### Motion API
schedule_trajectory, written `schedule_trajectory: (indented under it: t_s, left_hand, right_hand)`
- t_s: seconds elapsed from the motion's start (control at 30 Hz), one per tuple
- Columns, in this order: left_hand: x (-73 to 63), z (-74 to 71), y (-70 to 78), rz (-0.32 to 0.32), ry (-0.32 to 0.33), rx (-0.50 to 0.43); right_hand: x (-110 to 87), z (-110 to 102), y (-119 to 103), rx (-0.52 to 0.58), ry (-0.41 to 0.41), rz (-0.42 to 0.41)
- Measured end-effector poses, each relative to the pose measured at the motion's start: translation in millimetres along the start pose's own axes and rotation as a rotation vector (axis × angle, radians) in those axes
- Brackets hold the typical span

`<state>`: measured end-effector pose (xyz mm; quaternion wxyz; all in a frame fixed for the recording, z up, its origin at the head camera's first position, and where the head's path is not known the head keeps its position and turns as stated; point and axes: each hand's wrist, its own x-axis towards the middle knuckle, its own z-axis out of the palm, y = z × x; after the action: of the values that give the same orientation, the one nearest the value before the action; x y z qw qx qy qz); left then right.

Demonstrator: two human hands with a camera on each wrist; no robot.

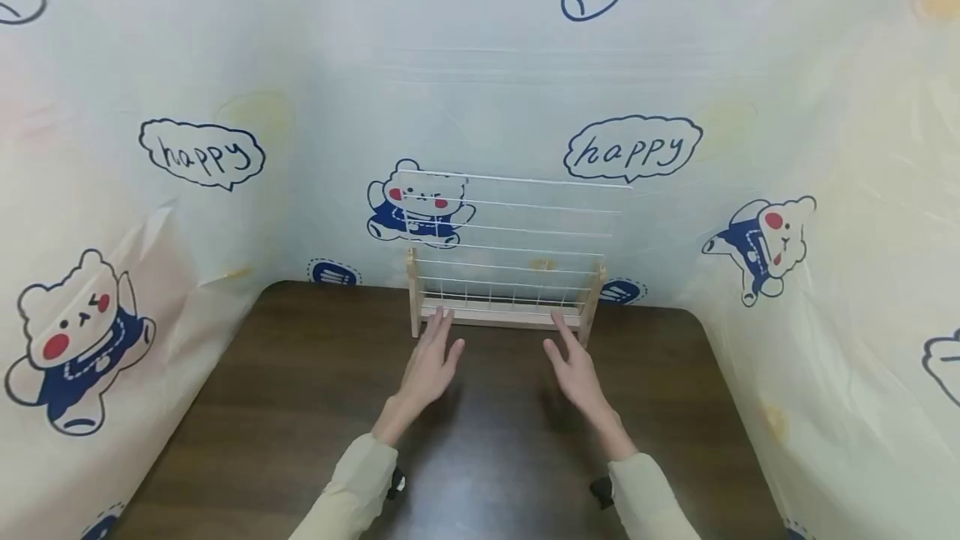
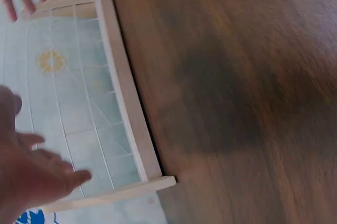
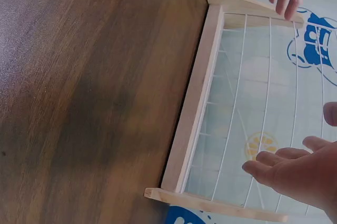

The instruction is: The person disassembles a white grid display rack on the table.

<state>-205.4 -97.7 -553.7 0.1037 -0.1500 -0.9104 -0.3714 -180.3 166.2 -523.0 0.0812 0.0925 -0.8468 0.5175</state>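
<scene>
A rack of thin white wires with a pale wooden base bar (image 1: 495, 317) and wooden side pieces stands at the back of the table. My left hand (image 1: 429, 363) is in front of its left side, fingers stretched forward and thumb apart. On the other side my right hand (image 1: 577, 369) faces it with fingers extended. Neither hand holds anything. In the left wrist view the left hand (image 2: 37, 168) hovers by the wires, and the right wrist view has the right hand (image 3: 297, 174) close to them too. Whether any fingertip touches the rack, I cannot tell.
The dark brown wooden table (image 1: 300, 415) spreads in front of the rack and to both sides. A pale curtain (image 1: 480, 90) printed with bears and "happy" bubbles hangs right behind it and along the left and right edges.
</scene>
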Motion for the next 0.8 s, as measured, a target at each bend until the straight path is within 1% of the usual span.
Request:
schedule_trajectory:
  t_s: [0.1,0.17,0.23,0.3,0.37,0.43,0.63,0.7,0.8]
  left_hand:
    - [1.8,1.0,-1.4,-0.043,-0.057,-0.133]
    - [3.2,-0.4,-2.6,-0.069,-0.064,-0.202]
    - [5.1,-3.4,-4.5,-0.089,-0.040,-0.244]
    - [7.4,-6.7,-7.6,-0.098,0.001,-0.271]
    - [9.5,-11.5,-12.0,-0.111,0.049,-0.286]
    - [13.0,-16.1,-16.9,-0.115,0.091,-0.292]
    - [28.9,-29.1,-25.9,-0.157,0.158,-0.341]
    - [34.9,-32.4,-26.1,-0.167,0.180,-0.351]
    - [44.0,-36.0,-26.4,-0.170,0.213,-0.364]
  right_hand:
    - [5.3,-5.4,1.2,0.049,0.035,0.012]
    - [8.8,-9.0,-0.3,0.096,0.058,0.015]
    - [12.0,-14.0,-4.4,0.156,0.079,0.021]
    - [15.2,-19.8,-11.8,0.204,0.101,0.033]
    - [18.5,-24.5,-19.3,0.249,0.122,0.058]
    - [22.7,-28.7,-21.3,0.277,0.142,0.088]
    - [40.5,-36.3,2.1,0.333,0.228,0.152]
    - [45.9,-39.3,5.1,0.336,0.258,0.170]
    - [54.0,-43.8,7.5,0.355,0.298,0.163]
